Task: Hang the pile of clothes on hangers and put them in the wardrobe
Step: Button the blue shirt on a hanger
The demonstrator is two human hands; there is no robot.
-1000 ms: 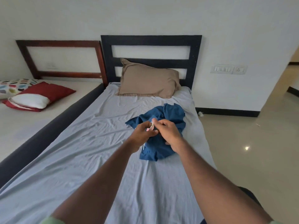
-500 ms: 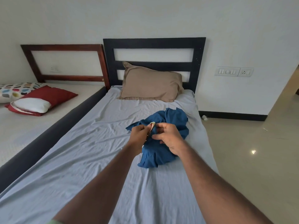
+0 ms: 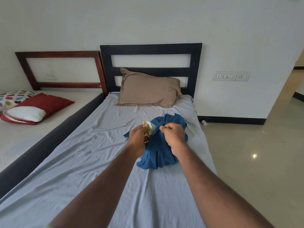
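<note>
A crumpled blue garment [image 3: 160, 152] lies on the light grey bed sheet [image 3: 92, 162], right of the bed's middle. My right hand [image 3: 174, 134] pinches a fold of the blue cloth at its upper part. My left hand [image 3: 139, 137] holds a small folded bundle of pale green and white paper or cloth [image 3: 148, 126] just left of the garment. Both forearms reach forward over the bed. No hanger and no wardrobe are in view.
A tan pillow [image 3: 148, 91] leans on the black headboard [image 3: 150, 50]. A second bed at the left carries a red pillow [image 3: 44, 104] and a spotted pillow [image 3: 14, 97]. Tiled floor [image 3: 255, 162] lies to the right, with a wall switch plate [image 3: 231, 76] above.
My left hand has drawn the small pale bundle out to the left, away from the blue garment. My hands have parted, and the right one now pinches the cloth.
</note>
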